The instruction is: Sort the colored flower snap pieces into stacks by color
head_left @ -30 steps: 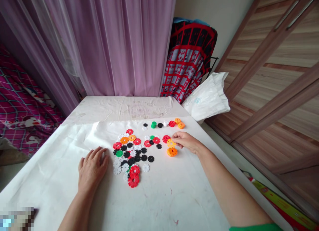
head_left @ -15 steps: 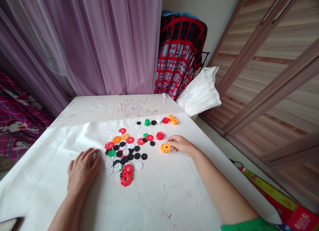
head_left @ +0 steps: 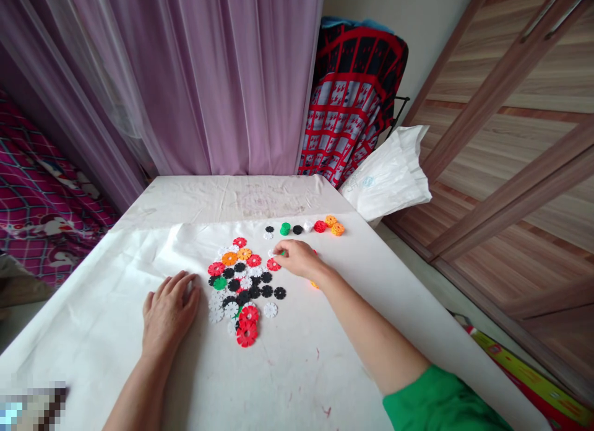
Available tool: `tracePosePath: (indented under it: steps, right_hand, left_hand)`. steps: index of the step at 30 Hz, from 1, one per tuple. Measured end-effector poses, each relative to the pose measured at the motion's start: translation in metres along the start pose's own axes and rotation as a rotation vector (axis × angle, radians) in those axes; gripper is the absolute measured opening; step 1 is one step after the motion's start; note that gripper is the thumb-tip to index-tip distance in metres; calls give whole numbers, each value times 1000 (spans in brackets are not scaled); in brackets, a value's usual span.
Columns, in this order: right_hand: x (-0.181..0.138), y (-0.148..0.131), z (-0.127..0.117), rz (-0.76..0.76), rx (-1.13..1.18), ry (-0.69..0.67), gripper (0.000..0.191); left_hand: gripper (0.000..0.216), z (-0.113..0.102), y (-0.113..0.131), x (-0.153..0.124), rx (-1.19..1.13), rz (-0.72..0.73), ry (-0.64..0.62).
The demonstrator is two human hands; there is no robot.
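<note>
Notched plastic snowflake discs lie in a loose, overlapping pile, among them a large red disc [head_left: 247, 334], an orange disc [head_left: 229, 259], a black disc [head_left: 279, 293] and a white disc [head_left: 270, 310]. My right hand [head_left: 297, 257] is at the pile's far right side, thumb and fingers pinched together over white and red discs. Whatever the pinch holds is hidden. Partly covered by the right arm, some orange [head_left: 315, 285] shows beside the wrist. Left of the pile, my left hand [head_left: 171, 310] rests on the cloth with its fingers stretched out, touching no disc.
Along the far part of the white-covered table [head_left: 297, 369] runs a row of small disc groups, including a green stack [head_left: 285, 228], a red stack [head_left: 320, 226] and an orange stack [head_left: 338, 230]. A white bag [head_left: 387, 174] hangs by the right edge. Wooden wardrobe doors [head_left: 510, 171] stand beyond.
My right hand has let go of the orange discs and moved left to the pile. My left hand stays on the cloth. The view has shifted slightly.
</note>
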State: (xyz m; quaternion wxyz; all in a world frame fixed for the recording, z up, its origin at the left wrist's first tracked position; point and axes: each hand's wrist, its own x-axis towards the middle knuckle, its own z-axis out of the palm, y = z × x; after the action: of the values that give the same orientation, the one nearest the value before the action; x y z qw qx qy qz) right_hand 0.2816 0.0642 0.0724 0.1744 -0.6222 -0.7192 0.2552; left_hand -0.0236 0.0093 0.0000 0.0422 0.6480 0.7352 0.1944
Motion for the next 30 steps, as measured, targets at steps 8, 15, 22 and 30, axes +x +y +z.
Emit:
tracePosePath:
  steps: [8, 15, 22, 30]
  right_hand:
    - [54, -52, 54, -151, -333, -103, 33]
    - [58, -66, 55, -142, -423, -134, 42]
    - [20, -27, 3, -49, -178, 36, 41]
    - [-75, 60, -52, 81, -140, 209, 22]
  left_hand:
    - [44, -1, 2, -2, -7, -7, 14]
    - [44, -1, 4, -4, -14, -13, 7]
    - [43, 0, 3, -3, -30, -9, 11]
    - [48, -2, 3, -1, 10, 14, -1]
